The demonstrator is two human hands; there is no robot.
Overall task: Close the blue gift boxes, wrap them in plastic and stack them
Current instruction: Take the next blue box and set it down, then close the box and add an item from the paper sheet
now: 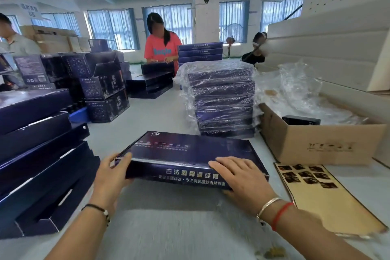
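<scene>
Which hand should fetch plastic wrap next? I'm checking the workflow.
Right. The right hand lies nearer the loose plastic wrap behind the cardboard carton; the left hand grips the blue gift box.

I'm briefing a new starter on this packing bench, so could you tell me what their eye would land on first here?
First, the blue gift box at the centre front of the table, gripped at its left corner by the left hand with the right hand on its near edge. Just behind stands the plastic-wrapped stack, and to the right an open cardboard carton.
</scene>
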